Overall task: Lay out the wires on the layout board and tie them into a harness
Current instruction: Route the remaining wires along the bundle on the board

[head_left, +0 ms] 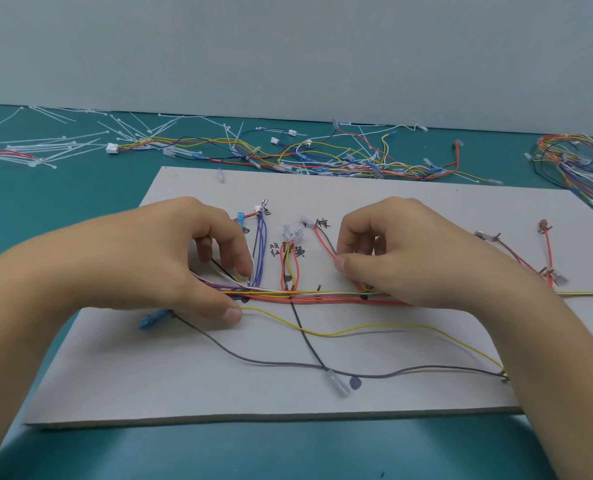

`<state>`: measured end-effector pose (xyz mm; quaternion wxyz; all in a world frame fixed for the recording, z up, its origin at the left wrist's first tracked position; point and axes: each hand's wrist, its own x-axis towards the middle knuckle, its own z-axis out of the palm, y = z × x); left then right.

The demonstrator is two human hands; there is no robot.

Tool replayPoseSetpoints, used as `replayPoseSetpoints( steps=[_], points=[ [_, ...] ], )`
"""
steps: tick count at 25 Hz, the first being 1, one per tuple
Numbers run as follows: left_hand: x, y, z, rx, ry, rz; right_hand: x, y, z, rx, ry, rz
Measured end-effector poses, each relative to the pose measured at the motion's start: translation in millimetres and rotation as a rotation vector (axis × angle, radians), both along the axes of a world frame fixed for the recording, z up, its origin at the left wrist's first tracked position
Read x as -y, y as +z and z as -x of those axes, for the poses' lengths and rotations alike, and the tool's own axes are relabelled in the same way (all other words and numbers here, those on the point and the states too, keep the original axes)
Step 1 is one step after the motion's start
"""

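On the grey layout board (288, 393), lying on the teal counter (80, 209), the right hand (409, 251) is pinching a red wire (325, 241) between thumb and curled fingers, just above the wire bundle (323, 296) running across the board. The left hand (184, 258) is curling its fingers over the bundle's left end, thumb touching a loose yellow wire (357, 329); whether it is gripping, I cannot tell. Spare wires (323, 157) are lying behind the board

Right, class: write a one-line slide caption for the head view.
Left hand and right hand grip wires on the board; cable ties lie behind.
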<state>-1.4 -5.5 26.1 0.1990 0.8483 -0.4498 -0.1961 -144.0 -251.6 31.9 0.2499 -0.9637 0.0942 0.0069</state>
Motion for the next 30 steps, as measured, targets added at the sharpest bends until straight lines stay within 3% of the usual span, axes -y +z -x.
replayPoseSetpoints(
  steps=[4, 10, 15, 19, 24, 30],
  points=[
    [3.8, -2.0, 1.1, -0.004, 0.038, 0.016, 1.1, -3.9, -2.4, -0.01, -0.009, 0.002],
    [8.2, -4.7, 1.0, -0.027, 0.067, 0.038, -13.4, 3.3, -4.9, 0.039, 0.005, -0.205],
    [10.9, -4.8, 3.0, -0.045, 0.067, 0.052, -6.8, 23.0, -44.2, 0.079, -0.088, -0.073],
    [10.4, -5.8, 3.8, -0.057, 0.056, 0.062, 14.0, 18.9, -103.7, 0.152, -0.229, -0.084],
    [11.2, -7.8, 2.4, -0.06, 0.038, 0.068, 30.5, -1.4, -170.9, 0.008, -0.331, 0.126],
    [11.2, -9.2, 1.4, -0.095, 0.029, 0.069, 48.7, -26.8, -198.8, 0.027, -0.343, 0.327]
  ],
)
